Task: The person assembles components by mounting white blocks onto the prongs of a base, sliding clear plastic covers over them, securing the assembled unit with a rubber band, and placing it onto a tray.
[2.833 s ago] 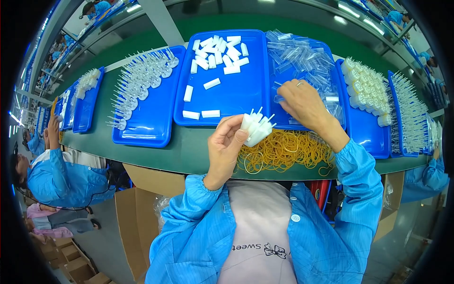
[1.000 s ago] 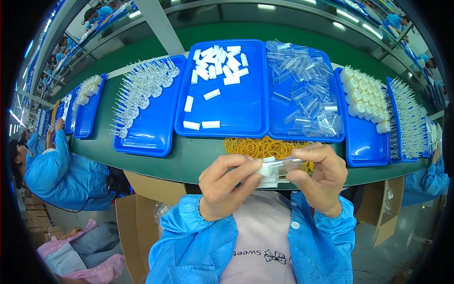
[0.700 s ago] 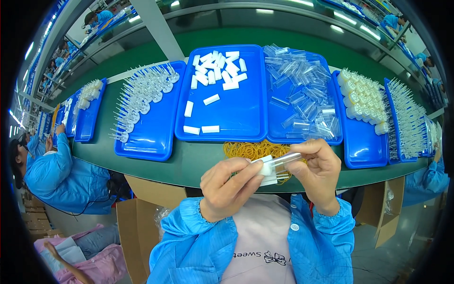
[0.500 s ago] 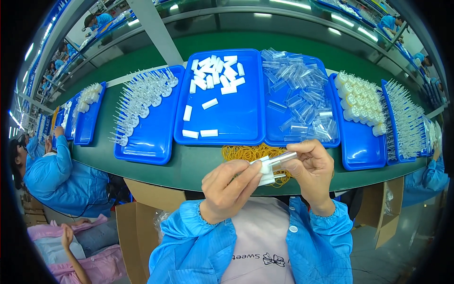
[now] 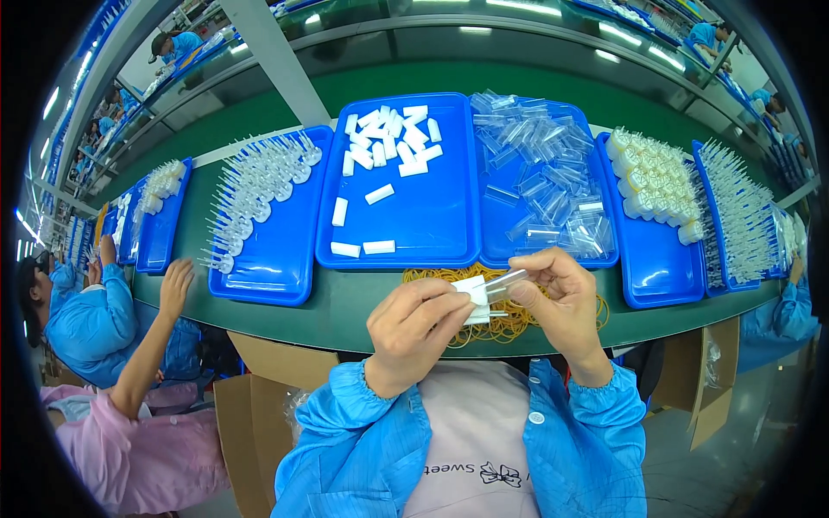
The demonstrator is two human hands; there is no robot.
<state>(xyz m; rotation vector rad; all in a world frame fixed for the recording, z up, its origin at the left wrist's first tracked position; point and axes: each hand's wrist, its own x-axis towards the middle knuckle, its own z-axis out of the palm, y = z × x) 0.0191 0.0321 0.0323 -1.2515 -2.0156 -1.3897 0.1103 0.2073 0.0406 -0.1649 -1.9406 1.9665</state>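
Note:
In front of my chest, just above the near edge of the green table, my left hand pinches a small white plastic piece. A thin rod or prong sticks out of its lower right side. My right hand is closed on a clear plastic tube, thumb below and fingers above. The tube's left end meets the white piece; whether it is inside or only against it, I cannot tell. Beneath both hands lies a heap of yellow rubber bands, partly covered by them.
Beyond my hands, one blue tray carries white blocks and another clear tubes. A tray of spiked clear parts stands left, a tray of cream round parts right. Open cardboard boxes flank me. A pink-sleeved person's hand reaches in at left.
Both my hands have shifted very slightly left, still holding the white piece and the tube together. On the left, the pink-sleeved person's arm has swung up and forward to the table edge.

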